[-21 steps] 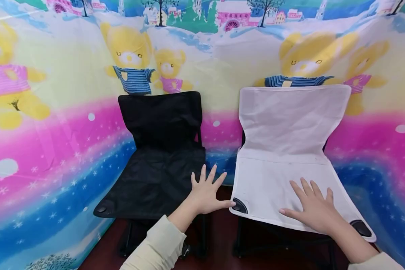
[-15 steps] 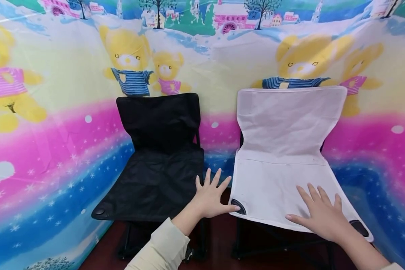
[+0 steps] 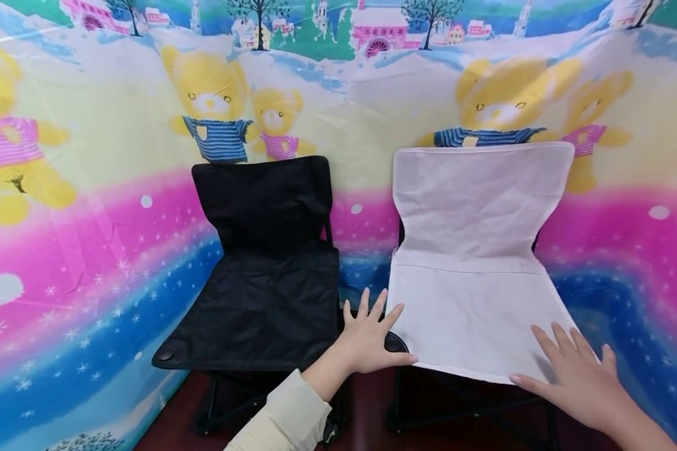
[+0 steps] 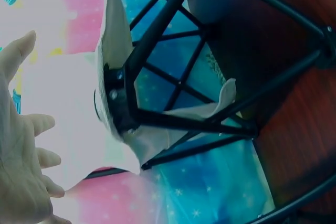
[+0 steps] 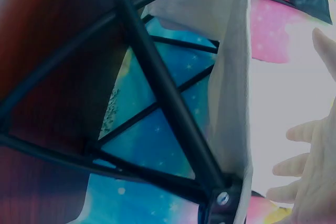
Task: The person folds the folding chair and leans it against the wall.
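A white folding chair (image 3: 474,213) with a fabric back and seat stands on the right in the head view. My left hand (image 3: 367,341), fingers spread, is at the seat's front left corner; its thumb overlaps the dark corner patch (image 3: 396,342). Over the front right corner, my right hand (image 3: 583,382) is spread too and hides that corner's patch. Neither hand holds anything. Both wrist views show straight fingers beside the white seat, with the chair's black tube legs (image 4: 163,24) underneath. To the left stands a similar black folding chair (image 3: 265,307).
A printed cloth backdrop (image 3: 107,163) with bears and snow hangs behind both chairs and down the sides. Dark reddish floor (image 3: 367,407) shows between the chairs. The black chair's crossed legs (image 3: 214,401) stand on it.
Both hands have moved right and slightly down over the front of the white seat, the right one farther, widening the gap between them. The fingers stay spread. The chairs have barely shifted in view.
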The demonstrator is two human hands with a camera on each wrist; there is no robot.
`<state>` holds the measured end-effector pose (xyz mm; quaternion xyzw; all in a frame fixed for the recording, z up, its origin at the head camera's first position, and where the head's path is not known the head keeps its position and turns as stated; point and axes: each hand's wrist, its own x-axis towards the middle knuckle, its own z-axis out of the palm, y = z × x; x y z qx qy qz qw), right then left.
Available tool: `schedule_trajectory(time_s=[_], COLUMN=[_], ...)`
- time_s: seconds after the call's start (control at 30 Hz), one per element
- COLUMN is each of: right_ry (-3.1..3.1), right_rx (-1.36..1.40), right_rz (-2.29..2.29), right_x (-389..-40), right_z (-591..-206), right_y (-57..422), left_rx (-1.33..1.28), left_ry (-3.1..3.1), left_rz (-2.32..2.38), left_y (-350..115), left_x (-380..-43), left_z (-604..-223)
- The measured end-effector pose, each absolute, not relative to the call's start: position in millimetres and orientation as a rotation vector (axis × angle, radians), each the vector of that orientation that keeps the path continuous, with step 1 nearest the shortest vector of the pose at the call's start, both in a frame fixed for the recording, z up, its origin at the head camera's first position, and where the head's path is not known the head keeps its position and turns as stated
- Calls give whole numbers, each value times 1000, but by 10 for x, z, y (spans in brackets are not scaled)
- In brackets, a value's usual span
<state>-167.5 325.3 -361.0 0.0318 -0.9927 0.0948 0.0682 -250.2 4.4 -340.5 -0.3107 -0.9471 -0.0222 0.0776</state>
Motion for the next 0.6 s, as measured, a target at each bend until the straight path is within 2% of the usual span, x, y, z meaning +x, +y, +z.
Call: schedule_trajectory(time_s=[0.6], right_ry=[-3049], right_rx=[-114], right_rz=[286], right_x=[-1531], right_z=[-3868], right_y=[3461], left_rx=[-1053], left_ry=[-2871], left_rz=[-132], left_y=[227], left_x=[-2446], left_z=[-3564])
